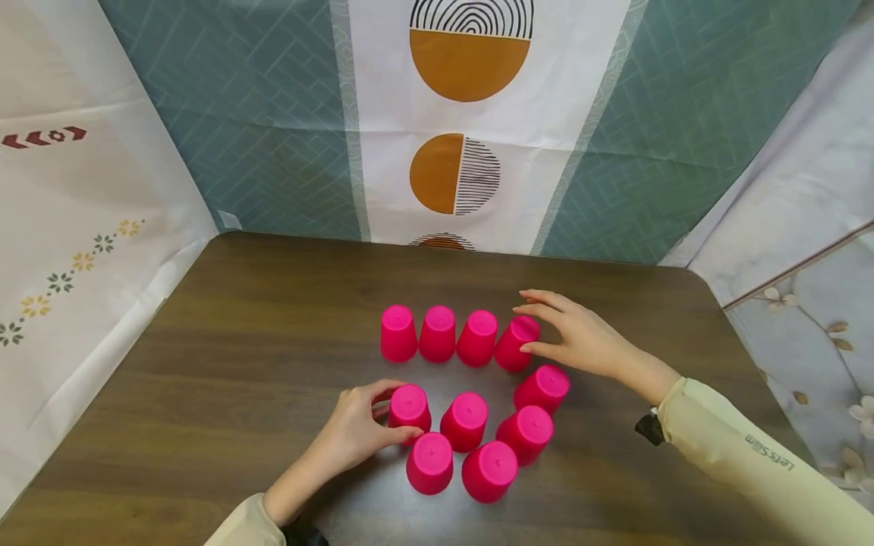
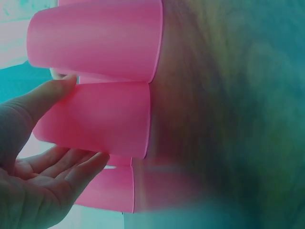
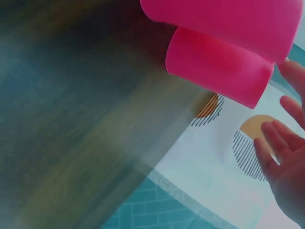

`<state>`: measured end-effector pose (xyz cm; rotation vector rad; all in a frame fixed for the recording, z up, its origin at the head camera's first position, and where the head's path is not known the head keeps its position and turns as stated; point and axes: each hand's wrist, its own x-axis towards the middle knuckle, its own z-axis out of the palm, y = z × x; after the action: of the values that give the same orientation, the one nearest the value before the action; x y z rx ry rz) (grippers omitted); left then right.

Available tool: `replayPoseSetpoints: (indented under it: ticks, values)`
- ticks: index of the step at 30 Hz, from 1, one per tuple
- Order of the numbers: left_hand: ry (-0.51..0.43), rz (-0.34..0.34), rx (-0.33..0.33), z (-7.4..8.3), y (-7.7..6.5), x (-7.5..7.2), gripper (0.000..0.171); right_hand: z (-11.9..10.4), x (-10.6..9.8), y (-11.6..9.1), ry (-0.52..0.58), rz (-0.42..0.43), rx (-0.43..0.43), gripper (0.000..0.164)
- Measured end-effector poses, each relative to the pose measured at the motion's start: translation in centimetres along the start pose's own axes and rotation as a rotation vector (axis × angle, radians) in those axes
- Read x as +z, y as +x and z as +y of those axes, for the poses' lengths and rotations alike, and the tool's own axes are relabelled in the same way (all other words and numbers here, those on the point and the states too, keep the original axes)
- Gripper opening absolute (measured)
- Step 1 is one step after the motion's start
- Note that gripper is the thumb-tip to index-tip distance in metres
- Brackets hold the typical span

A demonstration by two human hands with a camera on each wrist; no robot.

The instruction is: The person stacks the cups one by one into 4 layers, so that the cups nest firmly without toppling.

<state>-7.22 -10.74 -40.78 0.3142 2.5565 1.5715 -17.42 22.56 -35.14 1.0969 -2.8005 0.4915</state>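
Several pink cups stand upside down on the wooden table. My left hand [image 1: 355,428] grips the leftmost cup of the middle group [image 1: 409,406], its thumb at the near side and its fingers round the far side. In the left wrist view this gripped cup [image 2: 100,114] sits between thumb and fingers, beside another pink cup [image 2: 95,38]. Fingers spread, my right hand [image 1: 580,334] hovers at the right end of the back row, its thumb tip overlapping the end cup [image 1: 517,345]. The right wrist view shows that hand [image 3: 286,157] holding nothing.
The back row holds other cups, with the far left one [image 1: 398,334] at its end. Two cups [image 1: 542,388] [image 1: 526,434] slant down the right side, and two more [image 1: 430,462] [image 1: 489,472] stand nearest me. Patterned cloth [image 1: 273,114] hangs behind the table [image 1: 205,364].
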Motion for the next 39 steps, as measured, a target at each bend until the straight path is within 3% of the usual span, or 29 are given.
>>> replayPoseSetpoints:
  ticks: [5, 8, 13, 19, 24, 28, 32, 36, 39]
  values:
    - [-0.024, -0.06, 0.042, -0.3, 0.5, -0.9, 0.051, -0.7, 0.3, -2.0, 0.044, 0.117, -0.079, 0.054]
    - [-0.022, -0.064, 0.022, 0.1, 0.8, -1.5, 0.054, -1.2, 0.5, -3.1, 0.056, 0.151, -0.097, 0.052]
    - [0.007, -0.003, 0.008, 1.5, 1.3, -3.4, 0.058, -2.1, 0.7, -4.8, 0.082, 0.123, -0.061, 0.049]
    - [0.015, 0.068, 0.116, 3.0, 1.9, -5.6, 0.052, -2.5, 1.2, -6.0, 0.143, 0.086, -0.016, 0.052]
    - [-0.077, 0.092, 0.176, 4.0, 2.7, -6.8, 0.05, -2.3, 2.0, -6.4, 0.223, 0.084, 0.004, 0.051]
    - [-0.251, 0.094, 0.125, 5.0, 3.4, -7.0, 0.055, -2.3, 2.3, -6.9, 0.237, 0.063, 0.064, 0.055]
    - [-0.377, 0.161, 0.064, 6.0, 4.3, -6.8, 0.058, -2.3, 2.3, -7.3, 0.262, 0.044, 0.104, 0.059]
    - [-0.386, 0.217, 0.063, 6.5, 5.7, -6.3, 0.056, -2.1, 2.4, -7.5, 0.344, 0.041, 0.124, 0.058]
    - [-0.381, 0.215, 0.059, 6.3, 7.0, -6.0, 0.055, -2.1, 2.4, -7.5, 0.385, 0.041, 0.134, 0.056]
